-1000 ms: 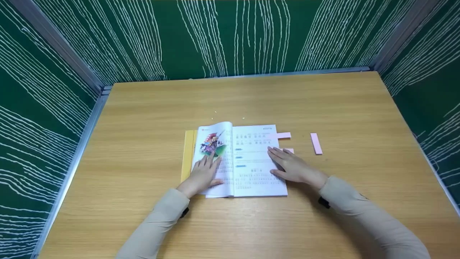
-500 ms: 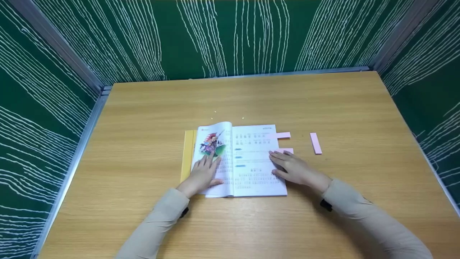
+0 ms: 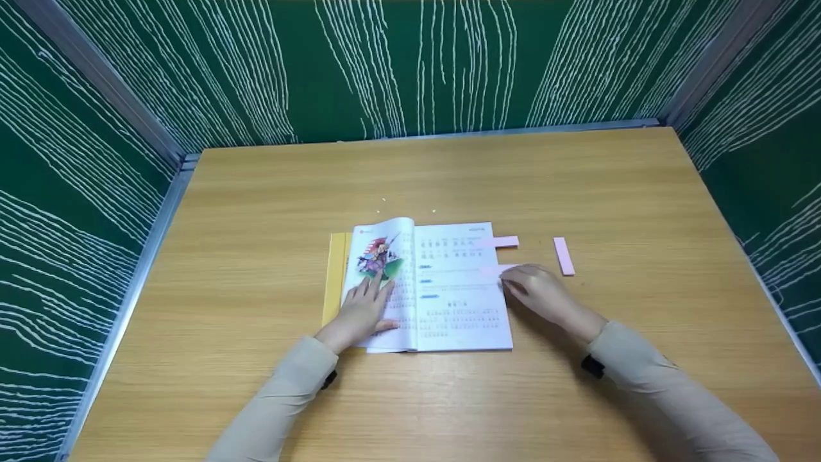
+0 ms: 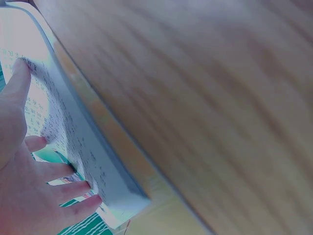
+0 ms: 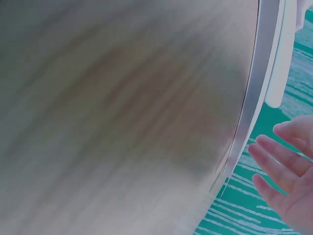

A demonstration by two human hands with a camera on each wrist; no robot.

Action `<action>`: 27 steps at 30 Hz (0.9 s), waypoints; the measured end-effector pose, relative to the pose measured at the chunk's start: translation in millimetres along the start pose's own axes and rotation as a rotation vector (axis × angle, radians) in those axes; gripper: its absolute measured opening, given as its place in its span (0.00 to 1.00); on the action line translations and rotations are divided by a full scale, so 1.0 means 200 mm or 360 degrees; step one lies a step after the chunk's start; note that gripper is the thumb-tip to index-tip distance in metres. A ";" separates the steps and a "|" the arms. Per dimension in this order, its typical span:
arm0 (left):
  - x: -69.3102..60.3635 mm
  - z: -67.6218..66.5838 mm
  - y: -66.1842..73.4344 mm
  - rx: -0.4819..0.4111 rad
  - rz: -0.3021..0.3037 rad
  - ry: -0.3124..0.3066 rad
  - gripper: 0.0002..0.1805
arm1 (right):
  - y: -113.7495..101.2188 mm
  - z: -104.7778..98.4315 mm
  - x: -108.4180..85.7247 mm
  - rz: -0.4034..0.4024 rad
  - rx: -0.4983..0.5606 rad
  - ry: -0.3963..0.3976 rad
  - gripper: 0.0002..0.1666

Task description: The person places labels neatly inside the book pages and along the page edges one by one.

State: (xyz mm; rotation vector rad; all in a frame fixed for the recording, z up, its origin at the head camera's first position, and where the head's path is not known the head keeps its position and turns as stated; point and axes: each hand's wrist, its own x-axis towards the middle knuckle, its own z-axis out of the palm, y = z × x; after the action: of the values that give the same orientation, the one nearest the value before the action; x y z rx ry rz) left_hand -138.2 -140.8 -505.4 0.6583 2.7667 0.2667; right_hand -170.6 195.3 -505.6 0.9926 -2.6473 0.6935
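An open book lies on the table, its left pages slightly raised and bearing a coloured picture of a figure. My left hand rests on the left page with fingers spread; these fingers also show on the page in the left wrist view. At the right page's edge is my right hand, its fingertips touching or just over the lower pink strip. They hide the strip's outer end. In the right wrist view, the right hand's fingers stand apart, loosely bent, with nothing visible between them.
An upper pink strip sticks out from the book's right edge. Another pink strip lies on the wooden table farther right. A yellow cover shows at the book's left. Green walls with white lines surround the table.
My right hand has drawn back rightward off the page, its fingers bending at the lower pink strip, so more of the page shows. My left hand has stayed on the left page.
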 end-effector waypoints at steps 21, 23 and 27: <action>0.00 0.01 0.00 0.0001 -0.0006 -0.0002 0.46 | 0.25 -0.14 -0.11 0.0285 -0.0002 0.0104 0.06; 0.01 0.01 0.00 0.0012 0.0002 0.0009 0.46 | 0.27 -0.14 -0.11 0.0304 -0.0002 0.0080 0.08; 0.00 0.01 0.00 0.0046 0.0029 0.0050 0.45 | 0.30 -0.16 -0.12 0.0334 -0.0018 -0.0012 0.16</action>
State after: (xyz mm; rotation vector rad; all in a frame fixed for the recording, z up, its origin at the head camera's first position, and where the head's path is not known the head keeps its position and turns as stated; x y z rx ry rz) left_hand -138.2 -140.8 -508.2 0.6925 2.8009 0.2433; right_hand -191.0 265.1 -508.8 0.7220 -2.7846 0.7173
